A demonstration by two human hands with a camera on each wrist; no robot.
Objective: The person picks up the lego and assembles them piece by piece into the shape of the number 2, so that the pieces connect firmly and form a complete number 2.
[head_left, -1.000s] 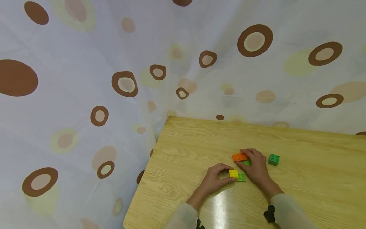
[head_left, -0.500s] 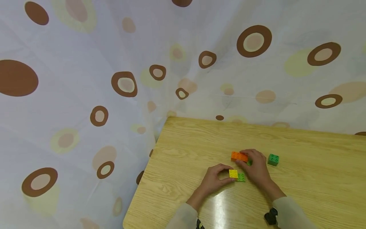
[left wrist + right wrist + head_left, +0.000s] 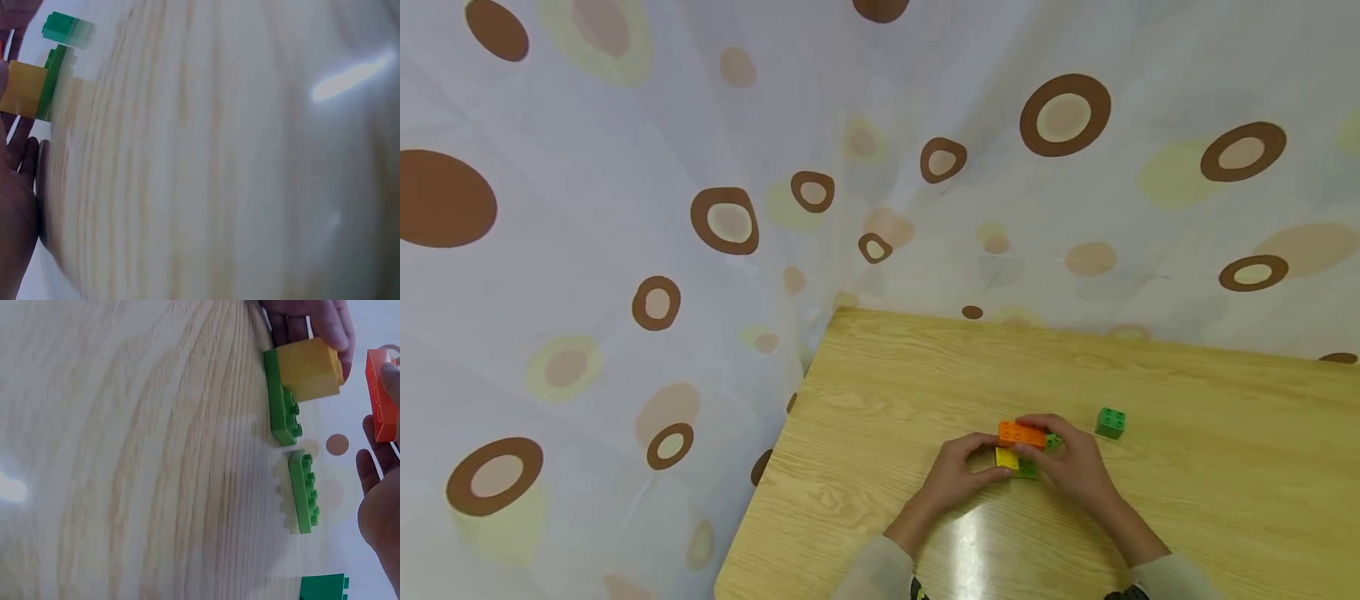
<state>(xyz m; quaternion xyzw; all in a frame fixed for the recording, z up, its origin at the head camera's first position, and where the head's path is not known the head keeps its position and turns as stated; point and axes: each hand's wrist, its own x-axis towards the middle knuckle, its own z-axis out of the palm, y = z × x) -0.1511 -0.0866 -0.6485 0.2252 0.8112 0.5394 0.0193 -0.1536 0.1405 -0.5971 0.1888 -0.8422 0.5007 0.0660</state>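
My left hand (image 3: 953, 477) pinches a yellow toy building brick (image 3: 1007, 458) between thumb and fingers. That brick stands on one end of a thin light-green brick (image 3: 277, 403), whose other studs show bare in the right wrist view. My right hand (image 3: 1078, 468) pinches an orange brick (image 3: 1021, 435) by its right end. In the right wrist view the orange brick (image 3: 379, 394) is held off the table, apart from the yellow brick (image 3: 308, 369). From the head it appears just behind the yellow brick.
A second thin light-green brick (image 3: 303, 494) lies on the wooden table (image 3: 880, 392), partly hidden by the right hand from the head. To its right stands a dark green brick (image 3: 1110, 422). A spotted curtain (image 3: 760, 100) borders the table's back and left edges.
The orange brick has come up off the spot by the second light-green brick and moved nearer to the yellow one, carried by the right hand. The left hand keeps its hold on the yellow brick.
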